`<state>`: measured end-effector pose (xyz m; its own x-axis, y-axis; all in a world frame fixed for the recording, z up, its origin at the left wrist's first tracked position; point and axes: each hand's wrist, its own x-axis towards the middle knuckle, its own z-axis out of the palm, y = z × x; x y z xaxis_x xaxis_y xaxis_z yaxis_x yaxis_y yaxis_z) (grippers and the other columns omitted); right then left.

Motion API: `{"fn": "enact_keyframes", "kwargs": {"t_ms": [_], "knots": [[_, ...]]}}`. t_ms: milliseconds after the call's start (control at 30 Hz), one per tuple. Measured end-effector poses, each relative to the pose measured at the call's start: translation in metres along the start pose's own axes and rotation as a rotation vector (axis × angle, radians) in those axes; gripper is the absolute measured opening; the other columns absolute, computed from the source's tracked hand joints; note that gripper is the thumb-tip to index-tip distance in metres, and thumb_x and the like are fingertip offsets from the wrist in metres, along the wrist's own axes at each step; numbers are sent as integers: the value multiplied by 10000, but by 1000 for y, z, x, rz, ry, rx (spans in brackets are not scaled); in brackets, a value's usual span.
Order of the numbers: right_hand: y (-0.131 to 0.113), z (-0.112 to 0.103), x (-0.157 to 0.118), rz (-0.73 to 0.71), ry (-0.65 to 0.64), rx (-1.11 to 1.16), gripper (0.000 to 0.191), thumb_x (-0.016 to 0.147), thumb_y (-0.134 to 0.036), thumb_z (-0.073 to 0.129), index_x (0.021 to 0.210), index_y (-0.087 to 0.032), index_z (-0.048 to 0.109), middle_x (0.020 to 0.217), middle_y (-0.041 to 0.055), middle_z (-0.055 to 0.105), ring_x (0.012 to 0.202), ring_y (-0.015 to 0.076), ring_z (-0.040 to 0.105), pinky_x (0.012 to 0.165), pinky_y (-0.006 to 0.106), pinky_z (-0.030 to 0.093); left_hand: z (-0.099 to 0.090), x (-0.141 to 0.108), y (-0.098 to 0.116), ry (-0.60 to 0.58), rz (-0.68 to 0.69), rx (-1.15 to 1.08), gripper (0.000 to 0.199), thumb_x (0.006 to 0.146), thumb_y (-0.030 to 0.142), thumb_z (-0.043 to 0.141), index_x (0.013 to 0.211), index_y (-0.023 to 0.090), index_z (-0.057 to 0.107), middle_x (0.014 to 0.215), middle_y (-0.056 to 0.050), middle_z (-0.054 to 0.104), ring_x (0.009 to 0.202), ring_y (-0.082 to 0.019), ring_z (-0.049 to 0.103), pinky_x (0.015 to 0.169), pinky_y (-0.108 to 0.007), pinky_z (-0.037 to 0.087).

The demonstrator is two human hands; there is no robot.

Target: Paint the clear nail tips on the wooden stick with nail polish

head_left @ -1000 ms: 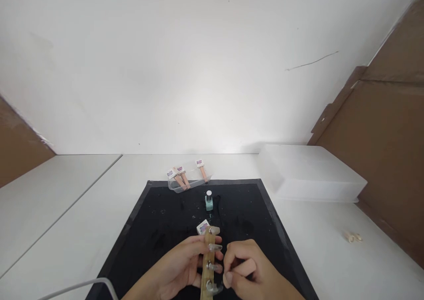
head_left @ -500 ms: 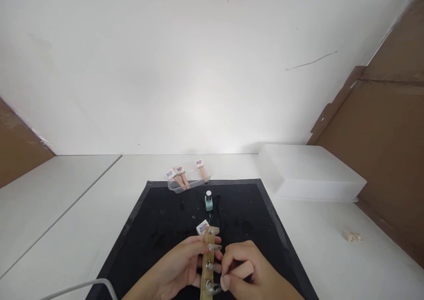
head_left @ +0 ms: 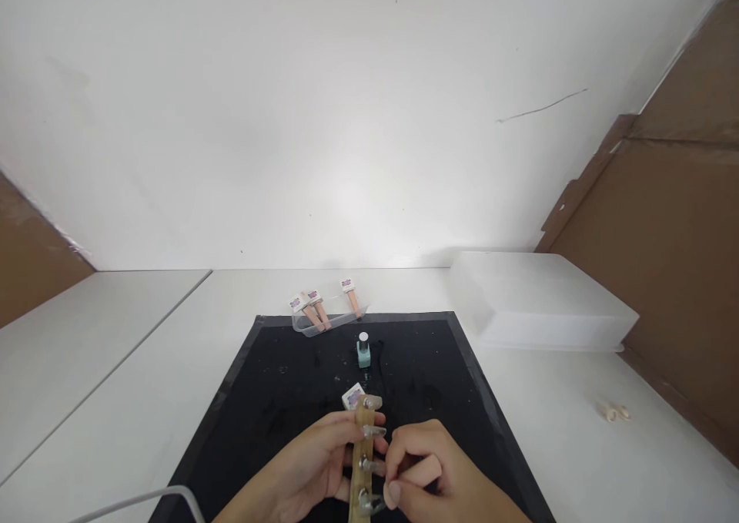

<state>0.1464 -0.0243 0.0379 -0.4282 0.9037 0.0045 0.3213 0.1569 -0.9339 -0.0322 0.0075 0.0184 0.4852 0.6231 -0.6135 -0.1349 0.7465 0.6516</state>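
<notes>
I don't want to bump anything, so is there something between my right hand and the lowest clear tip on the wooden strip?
Nothing visible is in the way: your right hand, pinching a pinkish piece, is right at the lowest clear tip. Your left hand holds the wooden strip, and the green bottle stands beyond it.

Manicure workstation: polish bottle [head_left: 363, 353], nail tips [head_left: 374, 432] on a strip [head_left: 362, 461], black mat [head_left: 282, 377]. Room type unclear.

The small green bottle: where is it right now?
In the head view, the green bottle stands mid-width on the black mat, between the clear tray and left hand.
</notes>
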Motion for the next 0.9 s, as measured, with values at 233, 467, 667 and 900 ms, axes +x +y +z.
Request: {"fn": "enact_keyframes", "kwargs": {"t_ms": [233, 467, 667, 900], "knots": [[2, 0, 0, 28, -12, -12, 80, 664, -103, 566, 605, -155, 579, 528, -21, 506, 673, 150, 514, 582, 185, 397, 1, -1, 0, -7, 4, 5, 338, 709, 222, 541, 1037, 139, 541, 771, -53, 656, 693, -182, 616, 668, -372, 491], [-3, -1, 0, 8, -35, -31, 127, 641, -53, 519, 618, -159, 584, 577, -2, 558, 695, 164, 532, 565, 193, 394, 4, -3, 3, 1, 6, 11, 340, 700, 235, 562, 1027, 142, 543, 744, -38, 651, 672, -167, 611, 637, -342, 494], [-2, -2, 1, -90, -42, 32, 166, 644, -25, 521, 680, -156, 617, 686, 9, 590, 663, 138, 538, 611, 203, 411, 4, -1, 1, 7, -1, -1, 336, 709, 222, 547, 1032, 133, 544, 749, -40, 650, 652, -160, 608, 618, -329, 493], [-1, -1, 0, -49, -74, 34, 138, 671, -63, 564, 713, -166, 645, 678, 15, 610, 697, 158, 555, 606, 210, 407, 4, 0, 2, 15, -1, -13, 327, 703, 230, 563, 1017, 135, 557, 747, -22, 631, 641, -147, 594, 583, -304, 489]]}}
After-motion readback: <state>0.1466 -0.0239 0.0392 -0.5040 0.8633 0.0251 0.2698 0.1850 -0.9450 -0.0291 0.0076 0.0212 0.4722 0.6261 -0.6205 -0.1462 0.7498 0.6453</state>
